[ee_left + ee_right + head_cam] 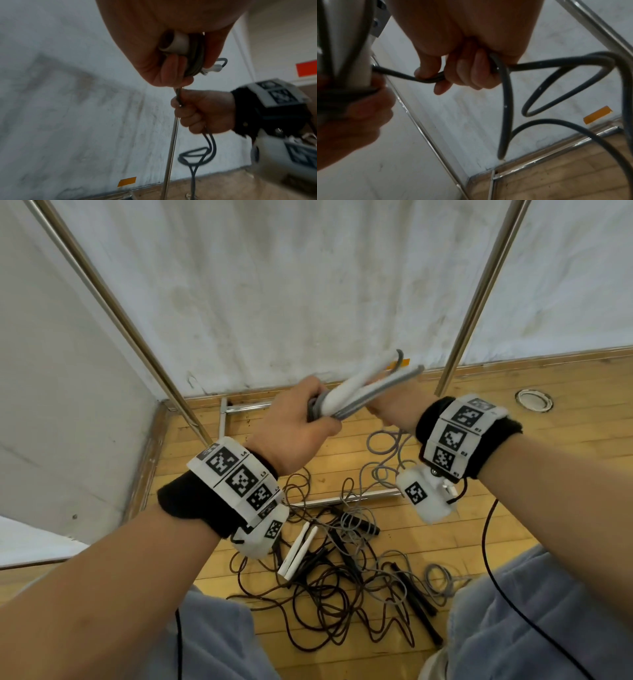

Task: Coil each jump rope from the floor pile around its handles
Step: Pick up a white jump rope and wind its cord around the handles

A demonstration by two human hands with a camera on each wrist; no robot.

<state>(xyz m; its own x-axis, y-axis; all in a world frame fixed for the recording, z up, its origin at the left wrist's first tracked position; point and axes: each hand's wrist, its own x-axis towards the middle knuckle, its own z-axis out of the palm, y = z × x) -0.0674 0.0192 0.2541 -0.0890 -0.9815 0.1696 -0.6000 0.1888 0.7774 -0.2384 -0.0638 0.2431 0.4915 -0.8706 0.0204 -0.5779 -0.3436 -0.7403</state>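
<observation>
My left hand [301,419] grips a pair of white jump-rope handles [356,388] with grey rope wound round their base; the handle ends show under the palm [173,43] in the left wrist view. My right hand [390,409] is close beside it, fingers curled round the loose grey rope [503,83], which runs taut from the handles [351,54] and hangs down in loops [195,155]. On the floor below lies a tangled pile of ropes [335,587], brown, black and grey, with another pair of white handles [298,549] and black handles [411,590].
Two slanted metal poles [113,306] [479,296] and floor bars [346,498] of a frame stand around the pile. White walls [274,285] meet the wooden floor [565,474] just beyond. My knees in light trousers [531,628] flank the pile. A round floor fitting [533,400] sits right.
</observation>
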